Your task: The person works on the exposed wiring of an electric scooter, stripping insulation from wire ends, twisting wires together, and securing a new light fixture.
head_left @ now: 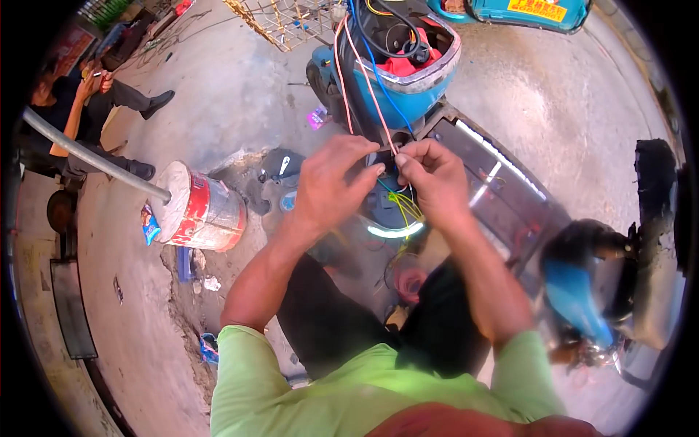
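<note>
My right hand (431,178) is closed, thumb and forefinger pinching a pink wire (370,76) near its lower end. Close beside it, the thumb and fingers of my left hand (336,182) curl around a small dark thing that I cannot make out. The pink wire hangs down from the blue body (429,102) of a small electric vehicle, along with a blue wire (386,81). Under my hands, yellow-green wires (406,207) spread over a dark round part with a bright curved strip.
A red and white bucket (211,211) with a grey pole (95,153) in it stands at the left. A dark flat footboard (502,186) lies right of my hands. Beyond the bucket sits another person (80,109). A blue and black vehicle (582,291) is at the right.
</note>
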Demonstrator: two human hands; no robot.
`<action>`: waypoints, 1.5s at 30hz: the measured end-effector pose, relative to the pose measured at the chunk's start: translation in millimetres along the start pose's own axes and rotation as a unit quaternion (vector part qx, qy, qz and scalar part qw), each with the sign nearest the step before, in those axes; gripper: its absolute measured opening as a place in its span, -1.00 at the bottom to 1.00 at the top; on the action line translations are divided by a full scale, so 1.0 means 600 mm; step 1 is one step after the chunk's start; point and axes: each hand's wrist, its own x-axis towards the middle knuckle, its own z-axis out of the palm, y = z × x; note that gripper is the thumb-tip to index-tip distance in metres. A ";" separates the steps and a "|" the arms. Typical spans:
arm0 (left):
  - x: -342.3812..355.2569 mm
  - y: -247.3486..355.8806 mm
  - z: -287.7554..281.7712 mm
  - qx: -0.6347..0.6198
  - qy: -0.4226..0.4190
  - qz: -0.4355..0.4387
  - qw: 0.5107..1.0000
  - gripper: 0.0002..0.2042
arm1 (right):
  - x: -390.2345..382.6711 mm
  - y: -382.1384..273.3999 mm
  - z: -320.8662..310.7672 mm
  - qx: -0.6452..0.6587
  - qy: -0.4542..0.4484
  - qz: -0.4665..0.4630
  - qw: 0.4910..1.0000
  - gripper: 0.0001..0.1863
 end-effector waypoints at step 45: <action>0.041 -0.008 0.025 -0.088 0.037 0.102 0.990 -0.72 | -0.007 0.019 0.015 -0.055 0.045 -0.065 0.995 -0.88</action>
